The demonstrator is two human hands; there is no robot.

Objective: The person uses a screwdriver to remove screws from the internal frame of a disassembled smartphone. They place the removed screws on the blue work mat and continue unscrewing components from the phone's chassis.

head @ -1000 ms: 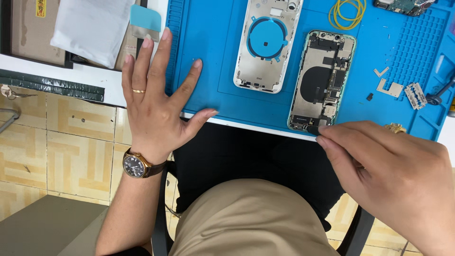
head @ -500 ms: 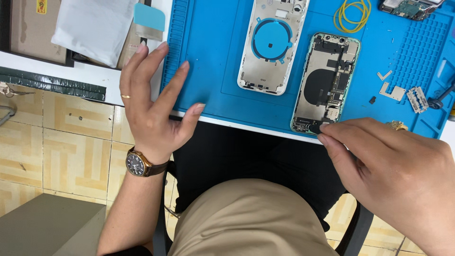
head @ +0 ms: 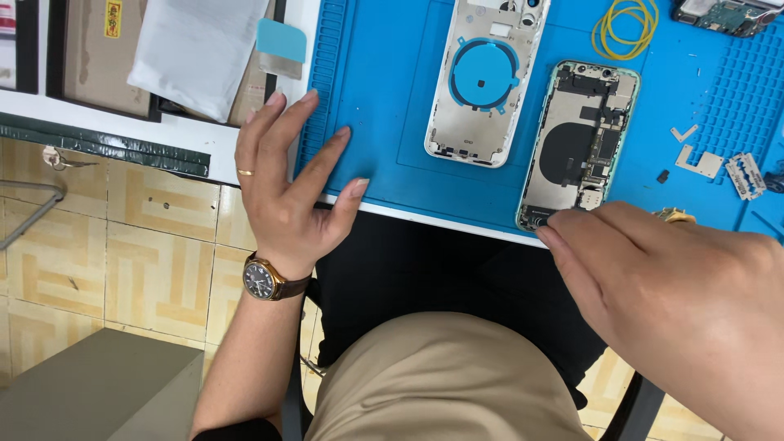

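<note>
Head view: left hand (head: 286, 192) lies flat, fingers spread, gripping nothing, on the blue silicone work mat's (head: 392, 122) near edge. Right hand (head: 678, 286) pinches at the opened green-rimmed phone body's (head: 578, 147) bottom end; grip contents unclear. White phone back shell (head: 483, 82) lies between, yellow rubber bands (head: 625, 24) beyond.

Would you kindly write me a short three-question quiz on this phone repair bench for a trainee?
1. True or false: the left hand lies open on the blue mat.
2. Which does the right hand touch: A) the opened phone, B) the empty back housing, C) the yellow rubber bands?
3. What is worn on the left wrist?

Key: 1 true; 2 A; 3 a wristwatch.
</note>
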